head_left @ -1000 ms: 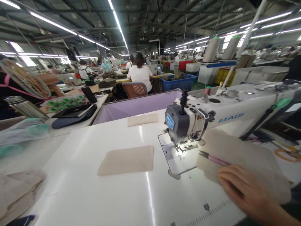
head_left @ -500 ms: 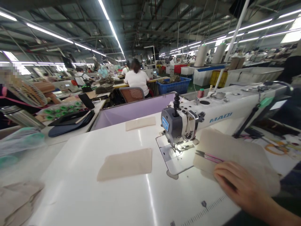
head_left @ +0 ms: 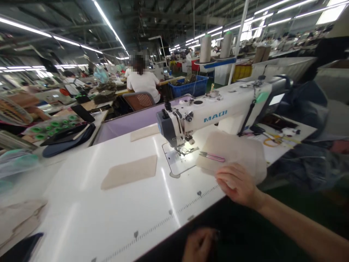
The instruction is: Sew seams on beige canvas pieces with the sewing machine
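Note:
My right hand (head_left: 238,185) is over the near edge of a stack of beige fabric pieces (head_left: 242,147), to the right of the needle area. Its fingers are loosely bent, with a gap to the thumb, and nothing shows in them. Thread snips (head_left: 212,157) with pink handles lie on the stack, just beyond my fingertips. Low in the view, below the table's front edge, is my left hand (head_left: 200,244). Its fingers are curled in shadow; what they hold, if anything, cannot be made out. The sewing machine (head_left: 215,115) stands behind the stack, its presser foot lit.
On the white tabletop (head_left: 89,211) lie a beige panel (head_left: 131,171) and another beige piece (head_left: 144,133) farther back. A lilac bin (head_left: 122,125) runs along the far edge. Crumpled beige cloth (head_left: 19,222) is at left; orange-handled scissors (head_left: 272,140) lie at right. A person (head_left: 143,82) sits ahead.
The view has swung right and down. My right hand has drawn back from the snips toward the table's front edge, leaving them on the stack. My left hand has come into view.

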A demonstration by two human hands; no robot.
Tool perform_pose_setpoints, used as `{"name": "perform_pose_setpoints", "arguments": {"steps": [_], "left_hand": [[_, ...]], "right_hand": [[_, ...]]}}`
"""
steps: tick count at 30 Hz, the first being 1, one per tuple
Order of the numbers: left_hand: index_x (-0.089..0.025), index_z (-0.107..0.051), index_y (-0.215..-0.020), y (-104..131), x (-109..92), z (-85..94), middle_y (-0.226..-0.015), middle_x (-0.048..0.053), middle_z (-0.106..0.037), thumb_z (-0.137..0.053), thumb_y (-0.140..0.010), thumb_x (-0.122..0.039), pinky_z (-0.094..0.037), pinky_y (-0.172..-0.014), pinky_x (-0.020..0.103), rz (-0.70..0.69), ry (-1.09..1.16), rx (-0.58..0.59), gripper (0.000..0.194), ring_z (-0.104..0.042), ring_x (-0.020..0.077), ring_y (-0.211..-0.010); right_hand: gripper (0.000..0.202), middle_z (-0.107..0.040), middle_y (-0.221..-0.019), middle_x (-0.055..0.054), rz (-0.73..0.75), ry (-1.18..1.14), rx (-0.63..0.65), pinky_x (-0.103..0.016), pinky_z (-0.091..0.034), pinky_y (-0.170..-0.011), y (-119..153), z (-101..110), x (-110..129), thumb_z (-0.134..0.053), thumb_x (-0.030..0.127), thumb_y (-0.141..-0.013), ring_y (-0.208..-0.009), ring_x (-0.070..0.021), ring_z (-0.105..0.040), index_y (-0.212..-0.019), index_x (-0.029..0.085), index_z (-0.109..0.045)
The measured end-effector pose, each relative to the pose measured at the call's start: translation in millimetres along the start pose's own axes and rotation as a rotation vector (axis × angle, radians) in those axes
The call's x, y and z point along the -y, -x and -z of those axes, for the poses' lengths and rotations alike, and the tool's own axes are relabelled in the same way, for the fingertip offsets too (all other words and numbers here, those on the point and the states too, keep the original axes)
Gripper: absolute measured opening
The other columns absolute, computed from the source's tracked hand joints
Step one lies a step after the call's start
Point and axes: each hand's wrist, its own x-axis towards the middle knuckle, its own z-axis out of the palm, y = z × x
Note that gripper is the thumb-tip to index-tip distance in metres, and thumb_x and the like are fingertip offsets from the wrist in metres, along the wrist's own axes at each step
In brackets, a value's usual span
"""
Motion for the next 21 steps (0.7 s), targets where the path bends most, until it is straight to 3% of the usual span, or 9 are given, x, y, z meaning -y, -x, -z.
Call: {"name": "perform_pose_setpoints", "arguments": {"steps": [2, 3, 5, 7, 10, 16, 21], "left_hand": [[-0.014, -0.076, -0.094, -3, -8, -10.7, -0.07, 0.001, -0.068, -0.062, -0.09, -0.06, -0.05, -0.065, 0.027, -0.048, -0.002, -0.029, 0.049, -0.06, 0.0148, -0.063], [-0.015, -0.077, -0.094, -4, -16, -14.4, -0.064, 0.0, -0.065, -0.061, -0.089, -0.064, -0.047, -0.059, 0.026, -0.099, 0.001, -0.057, 0.052, -0.056, 0.0137, -0.057], [-0.018, -0.078, -0.091, -5, -36, -19.5, -0.07, 0.001, -0.068, -0.062, -0.091, -0.058, -0.049, -0.066, 0.026, -0.181, -0.019, -0.146, 0.043, -0.059, 0.015, -0.064], [-0.019, -0.077, -0.084, -6, -56, -23.4, -0.076, 0.003, -0.071, -0.062, -0.092, -0.053, -0.05, -0.073, 0.027, -0.271, -0.097, -0.157, 0.038, -0.063, 0.018, -0.074], [-0.02, -0.079, -0.092, -8, -72, -28.7, -0.089, 0.005, -0.075, -0.062, -0.092, -0.048, -0.052, -0.085, 0.03, -0.367, -0.202, -0.164, 0.033, -0.067, 0.0224, -0.088], [-0.022, -0.078, -0.111, -8, -77, -33.6, -0.114, 0.007, -0.075, -0.062, -0.092, -0.043, -0.046, -0.106, 0.037, -0.328, -0.174, -0.103, 0.032, -0.064, 0.0266, -0.114], [-0.022, -0.077, -0.112, -7, -82, -38.5, -0.119, 0.008, -0.074, -0.072, -0.085, -0.044, -0.047, -0.106, 0.039, -0.312, -0.125, -0.1, 0.035, -0.063, 0.0287, -0.118]], "right_hand": [[0.02, -0.071, -0.097, -0.008, -0.082, -0.226, 0.007, -0.034, -0.054, -0.079, 6, 6, 22, -0.068, 0.023, -0.091, -0.088, -0.0203, -0.066, -0.11, 0.02, -0.062], [0.031, -0.07, -0.1, -0.008, -0.147, -0.324, 0.05, -0.032, -0.055, -0.077, 9, 8, 34, -0.072, 0.035, -0.09, -0.088, -0.0201, -0.066, -0.115, 0.02, -0.061], [0.053, -0.069, -0.105, -0.01, -0.272, -0.415, 0.127, -0.033, -0.057, -0.08, 14, 12, 53, -0.078, 0.049, -0.083, -0.092, -0.0214, -0.066, -0.123, 0.02, -0.059], [0.047, -0.069, -0.106, -0.009, -0.34, -0.43, 0.132, -0.034, -0.056, -0.084, 18, 14, 65, -0.078, 0.044, -0.085, -0.096, -0.0215, -0.066, -0.122, 0.022, -0.059], [0.031, -0.07, -0.105, -0.007, -0.341, -0.42, 0.038, -0.033, -0.054, -0.087, 22, 16, 67, -0.073, 0.03, -0.091, -0.098, -0.0205, -0.065, -0.119, 0.023, -0.061], [0.037, -0.069, -0.116, -0.01, -0.261, -0.373, -0.067, -0.035, -0.053, -0.09, 27, 19, 56, -0.069, 0.02, -0.093, -0.103, -0.021, -0.064, -0.128, 0.023, -0.06], [0.035, -0.067, -0.12, -0.009, -0.332, -0.429, -0.07, -0.037, -0.053, -0.094, 31, 21, 56, -0.067, 0.022, -0.094, -0.109, -0.0215, -0.064, -0.129, 0.026, -0.062]]}}
